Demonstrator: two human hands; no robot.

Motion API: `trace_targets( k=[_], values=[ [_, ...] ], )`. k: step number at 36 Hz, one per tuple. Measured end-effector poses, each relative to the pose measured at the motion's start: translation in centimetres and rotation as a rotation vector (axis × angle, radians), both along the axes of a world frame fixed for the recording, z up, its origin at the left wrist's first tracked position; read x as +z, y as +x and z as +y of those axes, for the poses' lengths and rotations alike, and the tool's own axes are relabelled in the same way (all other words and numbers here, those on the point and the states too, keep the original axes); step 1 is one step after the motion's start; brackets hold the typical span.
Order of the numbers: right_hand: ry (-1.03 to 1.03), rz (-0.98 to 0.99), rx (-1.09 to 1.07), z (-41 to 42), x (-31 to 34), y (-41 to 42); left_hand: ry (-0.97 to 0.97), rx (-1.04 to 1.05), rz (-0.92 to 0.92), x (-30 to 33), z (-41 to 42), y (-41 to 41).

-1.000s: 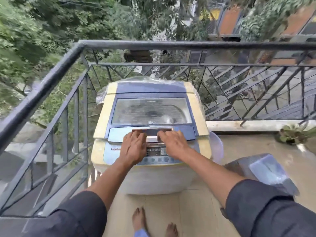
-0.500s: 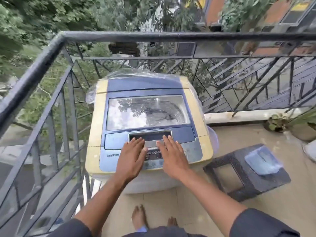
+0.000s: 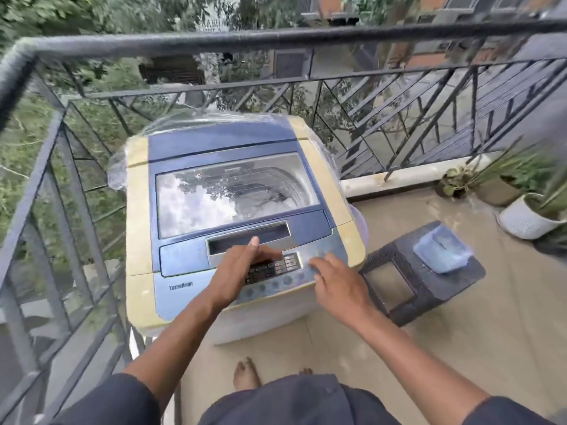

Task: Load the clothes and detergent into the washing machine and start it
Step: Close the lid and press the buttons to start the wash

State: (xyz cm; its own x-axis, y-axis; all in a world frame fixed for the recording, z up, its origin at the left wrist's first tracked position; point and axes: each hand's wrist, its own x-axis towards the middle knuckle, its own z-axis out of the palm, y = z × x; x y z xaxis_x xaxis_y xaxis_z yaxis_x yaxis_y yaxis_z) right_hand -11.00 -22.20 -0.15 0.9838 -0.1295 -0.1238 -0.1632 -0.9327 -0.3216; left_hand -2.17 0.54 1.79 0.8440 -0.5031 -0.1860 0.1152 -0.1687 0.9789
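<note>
Head view. A top-loading washing machine with a cream-yellow body and blue top panel [image 3: 242,222] stands in the corner of a balcony, on a beige tiled floor [image 3: 460,348], close against a dark metal railing [image 3: 276,38] that runs along its left and far sides. Clear plastic sheeting [image 3: 118,167] clings to the back and sides of the machine. Its transparent lid window [image 3: 236,197] is closed and reflects sky and leaves; the drum shows dimly beneath.

The left hand [image 3: 242,271] hovers over the control panel [image 3: 282,271], palm turned sideways, fingers straight and together, holding nothing. The right hand [image 3: 334,283] lies at the panel's right end, fingers spread and lightly bent, grasping nothing; whether they touch the buttons cannot be told.

Right of the machine, a dark woven plastic stool [image 3: 420,274] carries a pale blue translucent plastic container [image 3: 441,246]. Potted plants, one in a white pot [image 3: 521,219], stand at the far right. Bare feet [image 3: 245,375] rest on the floor below. Trees and buildings lie beyond the railing.
</note>
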Motion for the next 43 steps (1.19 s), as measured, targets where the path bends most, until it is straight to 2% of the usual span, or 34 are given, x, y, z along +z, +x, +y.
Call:
trace_targets(
  k=[9, 16, 31, 43],
  values=[
    [-0.092, 0.190, -0.094, -0.8, 0.5, -2.1, -0.042, -0.086, -0.004, -0.8, -0.6, 0.6],
    [-0.065, 0.196, -0.101, -0.5, 0.4, -2.7, -0.105, -0.119, 0.071, -0.2, -1.7, 0.9],
    [-0.105, 0.207, -0.125, 0.3, -0.3, -3.6, -0.049, -0.152, 0.068, -0.3, -1.9, 1.7],
    [-0.136, 0.227, -0.142, 0.4, -0.6, -3.2, -0.058, -0.078, 0.101, -0.2, -2.1, 1.6]
  ],
)
